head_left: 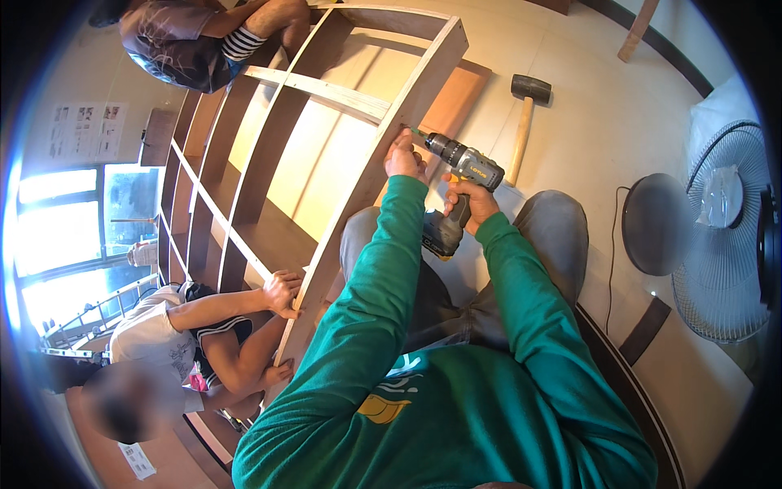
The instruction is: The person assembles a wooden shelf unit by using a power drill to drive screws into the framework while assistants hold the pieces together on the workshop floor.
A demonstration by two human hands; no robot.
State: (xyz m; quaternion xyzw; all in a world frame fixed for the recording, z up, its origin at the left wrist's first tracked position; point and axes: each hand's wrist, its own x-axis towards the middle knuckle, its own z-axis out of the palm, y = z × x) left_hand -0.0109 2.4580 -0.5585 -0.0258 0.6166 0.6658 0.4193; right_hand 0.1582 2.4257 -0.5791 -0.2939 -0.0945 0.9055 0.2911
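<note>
The right hand (471,200) is clenched around the grip of a cordless drill (461,179), grey and black with a dark battery block at its foot. The drill points toward ten o'clock, and its tip meets the outer face of the side board (358,204) of a big wooden shelf frame (269,138) lying on its back on the floor (586,122). The left hand (405,156) sits just beside the drill's tip at about nine o'clock of it, fingers curled and pressed on the edge of that same board; whether it pinches anything small I cannot tell. Both arms wear green sleeves (383,277), and the person's knees in grey trousers (546,236) lie below the drill.

At one o'clock from the drill, well apart from it, a rubber mallet (525,106) with a pale wooden handle lies on the floor. At three o'clock stands a floor fan (717,244) with a round dark base.

At seven o'clock from the drill a second person in a white shirt grips the same side board lower down with one hand (283,292). At eleven o'clock, at the far end of the frame, a third person's leg (269,24) and striped shorts show.
</note>
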